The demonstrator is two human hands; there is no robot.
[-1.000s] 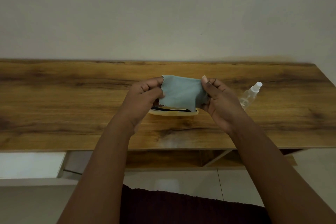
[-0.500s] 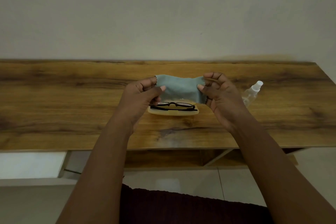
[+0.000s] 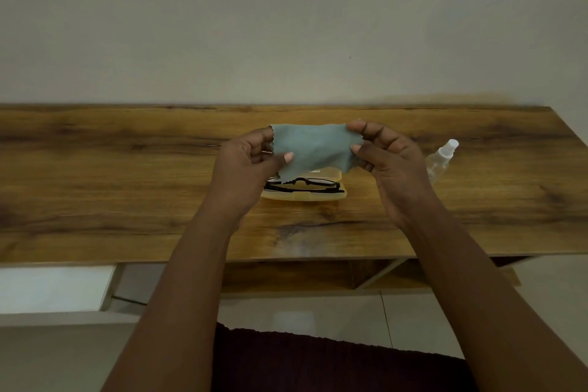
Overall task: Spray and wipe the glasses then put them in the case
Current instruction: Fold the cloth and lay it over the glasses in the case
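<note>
A grey-blue cleaning cloth [image 3: 313, 149] is stretched between my two hands above the table. My left hand [image 3: 246, 169] pinches its left edge and my right hand [image 3: 389, 165] pinches its right edge. Just below the cloth, black-framed glasses [image 3: 302, 185] lie folded in an open yellowish case [image 3: 302, 196] on the wooden table [image 3: 127, 184]. The cloth hides the back part of the case. A clear spray bottle [image 3: 440, 159] with a white cap lies on the table to the right of my right hand.
The table runs along a pale wall [image 3: 286, 25] and ends at the right around the bottle. Below its front edge are a wooden shelf [image 3: 318, 277], a white surface [image 3: 54, 288] at the left and a tiled floor [image 3: 413, 321].
The cloth has been raised and folded narrower, which uncovered the glasses in the case. My fingers have shifted their hold along its edges. The bottle and case have not moved.
</note>
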